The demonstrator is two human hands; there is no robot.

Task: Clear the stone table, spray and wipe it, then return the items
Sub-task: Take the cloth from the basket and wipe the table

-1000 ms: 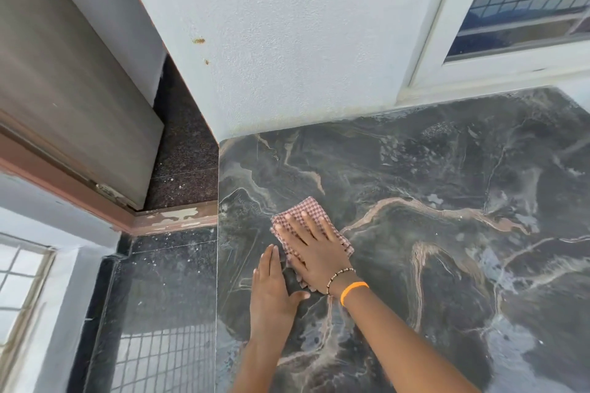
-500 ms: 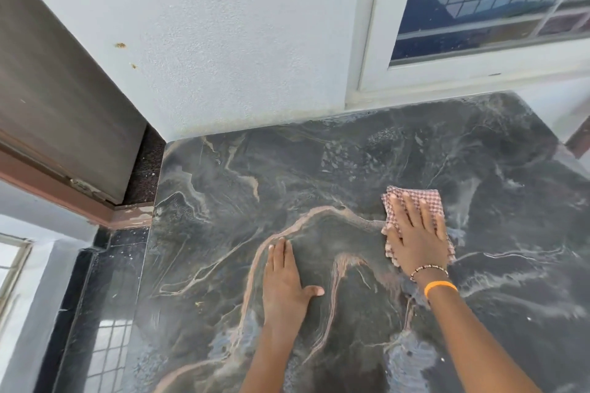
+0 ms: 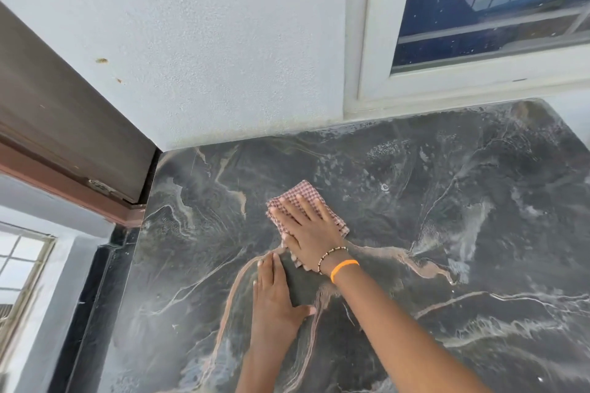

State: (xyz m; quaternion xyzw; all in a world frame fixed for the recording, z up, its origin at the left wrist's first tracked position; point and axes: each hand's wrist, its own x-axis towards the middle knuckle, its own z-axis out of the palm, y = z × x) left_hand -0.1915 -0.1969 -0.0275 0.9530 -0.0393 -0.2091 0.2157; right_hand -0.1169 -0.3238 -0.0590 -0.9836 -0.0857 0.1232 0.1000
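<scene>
The dark veined stone table point(image 3: 447, 201) fills the lower right of the head view, with wet streaks and spray droplets across it. A pink checked cloth point(image 3: 301, 193) lies folded flat near the table's middle. My right hand point(image 3: 311, 231) presses on the cloth with straight, spread fingers; it wears a bead bracelet and an orange band. My left hand point(image 3: 276, 298) rests flat on the bare stone just in front of the cloth, fingers together and thumb out to the right.
A white textured wall point(image 3: 207, 41) runs along the table's back edge. A white-framed window point(image 3: 479, 25) sits at the upper right. A brown door point(image 3: 64, 124) stands at the left, with a black ledge point(image 3: 92, 297) below the table's left edge.
My right hand slid the cloth from the left part of the table to the right, and has now brought it back toward the middle. My left hand stayed flat on the stone.
</scene>
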